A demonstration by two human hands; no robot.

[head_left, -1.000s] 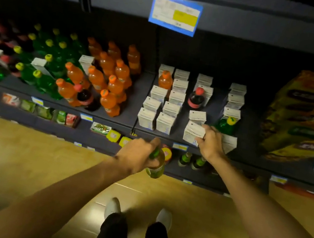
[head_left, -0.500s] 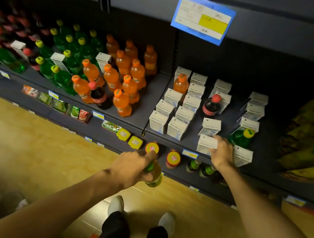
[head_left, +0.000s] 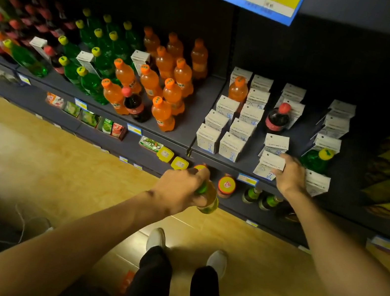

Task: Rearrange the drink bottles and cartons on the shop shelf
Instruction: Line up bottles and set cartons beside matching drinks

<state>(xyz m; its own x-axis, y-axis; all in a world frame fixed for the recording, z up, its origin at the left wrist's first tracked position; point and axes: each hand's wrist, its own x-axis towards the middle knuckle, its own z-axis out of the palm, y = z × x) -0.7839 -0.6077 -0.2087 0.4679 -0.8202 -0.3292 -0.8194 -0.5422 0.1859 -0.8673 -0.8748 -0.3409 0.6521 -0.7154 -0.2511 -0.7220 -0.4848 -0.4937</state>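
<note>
Left hand point(head_left: 182, 190) around bottle point(head_left: 208, 200); right hand point(head_left: 289, 175) on carton point(head_left: 267, 166).

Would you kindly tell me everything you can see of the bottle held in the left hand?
The clear plastic bottle of yellow-green drink has a green neck band; its cap is hidden by the left hand, which grips it round the neck. It hangs tilted, base toward the floor, in front of the lower dark shelf edge, touching nothing else visible. Any label is too blurred to read.

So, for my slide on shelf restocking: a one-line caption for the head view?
Left hand grips a yellow-green bottle; right hand holds a front white carton.
</note>
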